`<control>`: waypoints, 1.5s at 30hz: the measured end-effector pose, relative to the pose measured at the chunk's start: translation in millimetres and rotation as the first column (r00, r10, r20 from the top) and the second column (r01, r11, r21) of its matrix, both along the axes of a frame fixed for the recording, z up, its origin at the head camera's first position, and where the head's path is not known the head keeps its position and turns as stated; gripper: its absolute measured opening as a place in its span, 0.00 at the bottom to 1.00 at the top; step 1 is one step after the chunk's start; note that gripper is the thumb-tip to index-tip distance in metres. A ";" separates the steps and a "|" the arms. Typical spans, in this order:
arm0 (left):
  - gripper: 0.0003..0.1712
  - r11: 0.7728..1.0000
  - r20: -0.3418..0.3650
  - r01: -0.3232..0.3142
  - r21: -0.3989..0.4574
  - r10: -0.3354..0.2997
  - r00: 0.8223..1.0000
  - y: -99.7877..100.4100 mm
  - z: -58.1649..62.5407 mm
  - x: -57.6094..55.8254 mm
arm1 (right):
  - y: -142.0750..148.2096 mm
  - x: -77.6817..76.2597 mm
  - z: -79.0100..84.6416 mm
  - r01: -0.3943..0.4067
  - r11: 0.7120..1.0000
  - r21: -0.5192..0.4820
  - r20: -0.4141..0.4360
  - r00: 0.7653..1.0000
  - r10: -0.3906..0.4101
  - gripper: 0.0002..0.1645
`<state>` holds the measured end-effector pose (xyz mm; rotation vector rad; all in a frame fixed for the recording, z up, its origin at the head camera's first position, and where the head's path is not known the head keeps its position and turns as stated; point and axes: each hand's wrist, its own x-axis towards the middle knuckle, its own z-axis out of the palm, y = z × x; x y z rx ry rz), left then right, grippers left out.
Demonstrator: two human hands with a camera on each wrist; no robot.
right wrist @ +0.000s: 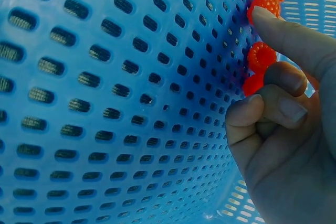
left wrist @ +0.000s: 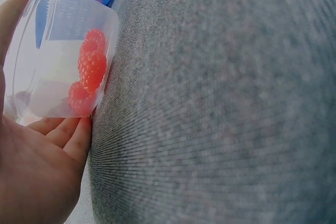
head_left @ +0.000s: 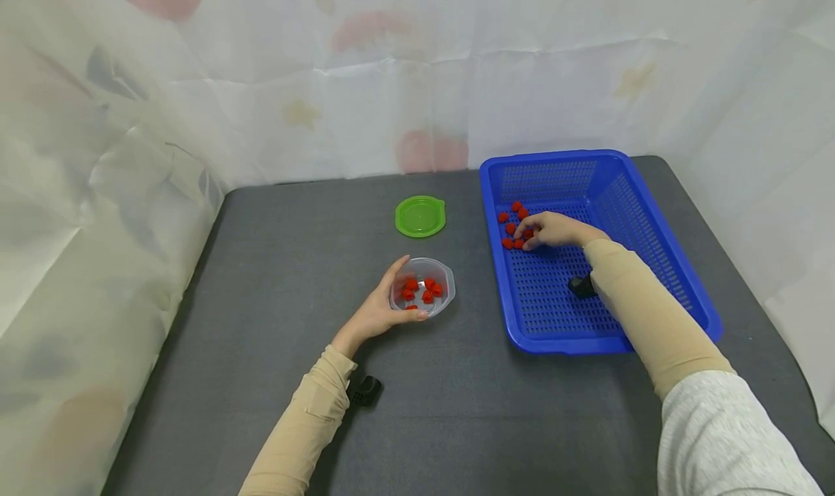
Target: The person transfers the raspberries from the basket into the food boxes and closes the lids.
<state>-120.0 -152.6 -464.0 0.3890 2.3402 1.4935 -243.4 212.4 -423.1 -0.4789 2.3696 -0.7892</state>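
Note:
My left hand [head_left: 375, 313] grips a clear plastic container [head_left: 446, 293], thumb on one side and fingers on the other. Several red raspberries [left wrist: 92, 71] lie at the bottom of the container, which stands tilted a little in the head view. Inside the blue basket [head_left: 541, 340], my right hand [head_left: 554, 230] reaches down to more raspberries [head_left: 511, 228] near the left wall. In the right wrist view its thumb is apart from the other fingers [right wrist: 286, 103], which are bent. Raspberries [right wrist: 261, 56] show in the gap, none plainly pinched.
A green lid [head_left: 420, 217] lies on the dark grey table [head_left: 280, 264], behind the container. The basket's raised rim stands around the right hand. Printed white sheets [head_left: 365, 104] hang behind the table and at both sides.

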 end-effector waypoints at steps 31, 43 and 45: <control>0.60 1.000 0.002 -0.006 -0.005 0.006 1.000 -0.9 -1.6 -0.4 | -3.8 7.3 55.1 0.038 0.999 -0.031 0.020 0.999 -0.037 0.14; 0.58 1.000 0.041 0.015 0.005 -0.015 0.999 4.5 24.0 7.0 | -14.3 5.2 80.1 0.011 0.995 -0.100 0.000 1.000 -0.011 0.16; 0.57 1.000 0.041 0.023 0.001 -0.023 0.999 5.3 29.1 8.1 | -17.7 5.5 83.0 -0.005 0.993 -0.119 -0.004 1.000 0.005 0.16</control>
